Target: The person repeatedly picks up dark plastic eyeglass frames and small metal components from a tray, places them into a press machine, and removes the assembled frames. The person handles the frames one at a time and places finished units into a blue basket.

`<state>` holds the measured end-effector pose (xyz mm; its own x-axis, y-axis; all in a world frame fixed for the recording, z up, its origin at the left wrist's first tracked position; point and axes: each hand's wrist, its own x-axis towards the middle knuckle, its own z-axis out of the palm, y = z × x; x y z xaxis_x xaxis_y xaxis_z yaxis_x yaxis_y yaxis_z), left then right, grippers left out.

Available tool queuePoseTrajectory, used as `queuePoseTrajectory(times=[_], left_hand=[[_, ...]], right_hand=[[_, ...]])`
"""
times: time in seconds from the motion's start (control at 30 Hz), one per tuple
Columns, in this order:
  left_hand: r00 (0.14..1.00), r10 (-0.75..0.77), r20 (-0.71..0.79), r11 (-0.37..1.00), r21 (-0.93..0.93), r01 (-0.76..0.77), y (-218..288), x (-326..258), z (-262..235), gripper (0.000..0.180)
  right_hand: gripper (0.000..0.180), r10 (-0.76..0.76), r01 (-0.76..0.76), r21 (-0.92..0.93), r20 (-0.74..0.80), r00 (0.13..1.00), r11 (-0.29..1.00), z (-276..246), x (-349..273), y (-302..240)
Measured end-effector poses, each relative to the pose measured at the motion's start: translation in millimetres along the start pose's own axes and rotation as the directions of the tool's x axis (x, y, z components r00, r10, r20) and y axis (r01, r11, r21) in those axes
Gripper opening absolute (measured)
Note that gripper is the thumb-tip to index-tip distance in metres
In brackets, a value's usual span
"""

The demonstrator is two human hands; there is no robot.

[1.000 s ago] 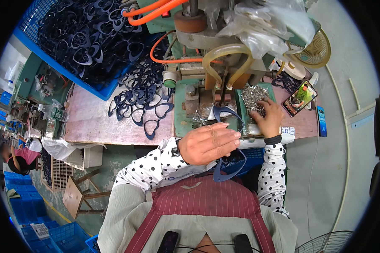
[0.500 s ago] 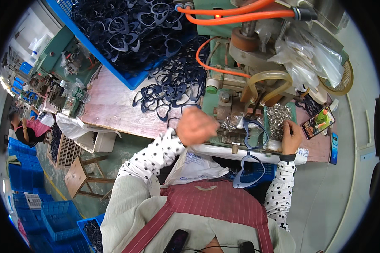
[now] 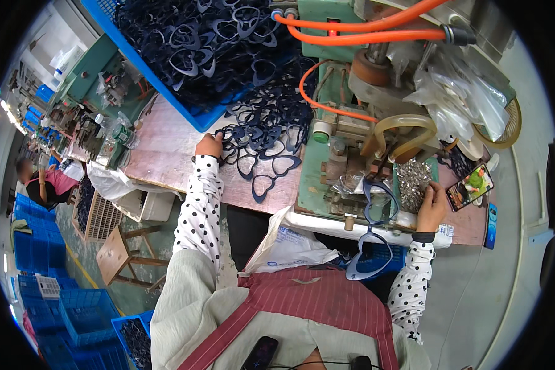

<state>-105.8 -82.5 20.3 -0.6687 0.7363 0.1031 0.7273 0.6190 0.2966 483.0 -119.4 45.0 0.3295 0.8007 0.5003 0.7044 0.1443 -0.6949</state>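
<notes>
My left hand [image 3: 209,147] is at the left edge of a loose pile of dark blue plastic glasses frames [image 3: 262,132] on the table. Its fingers are curled in against the pile, and what they pinch is hidden. At the right, my right hand [image 3: 432,207] rests by a green tray of small silvery metal parts [image 3: 412,185]. Thumb and fingers are drawn together at the tray's edge; anything between them is too small to make out. Between my hands, a blue glasses frame [image 3: 366,240] hangs from the front of a green bench machine [image 3: 314,188], touched by neither hand.
A blue crate [image 3: 188,117] heaped with frames stands at the far left of the table. Orange hoses [image 3: 370,38] cross above the machine. A phone [image 3: 469,187] lies right of the tray. Left are a wooden stool [image 3: 120,253], blue crates [image 3: 89,314] and another person [image 3: 46,182].
My left hand has moved left and away from the machine to the pile of frames. My right hand stays by the metal parts. The hanging glasses frame remains at the machine.
</notes>
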Motion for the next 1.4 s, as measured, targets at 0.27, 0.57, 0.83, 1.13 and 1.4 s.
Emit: queuePoseTrajectory(times=[0.27,0.57,0.83,1.13,1.4], left_hand=[[0.854,0.305,-0.422,0.838,-0.307,-0.451,54.5,-60.2,-5.7,0.028],[0.861,0.344,-0.375,0.521,-0.687,-0.507,129.5,-126.4,-72.3,0.045],[0.392,0.643,-0.658,0.170,-0.377,-0.910,154.6,-198.4,-108.7,0.033],[-0.206,0.757,-0.620,-0.463,-0.285,-0.839,192.1,-253.9,-114.2,0.033],[-0.180,0.760,-0.625,-0.462,-0.323,-0.826,199.7,-256.4,-97.8,0.037]], right_hand=[[0.014,-0.023,0.009,0.208,0.066,0.998,0.978,-7.5,5.3,-60.9],[0.016,0.000,-0.279,0.550,0.452,0.892,0.787,-22.9,-6.2,-163.3],[0.048,0.070,-0.415,0.635,0.494,0.867,0.652,-7.4,-5.1,-191.6],[0.056,0.086,-0.312,0.582,0.382,0.920,0.751,-6.8,3.2,-165.2],[0.033,0.298,-0.308,0.011,0.228,0.927,0.951,-12.4,13.4,-17.2]])
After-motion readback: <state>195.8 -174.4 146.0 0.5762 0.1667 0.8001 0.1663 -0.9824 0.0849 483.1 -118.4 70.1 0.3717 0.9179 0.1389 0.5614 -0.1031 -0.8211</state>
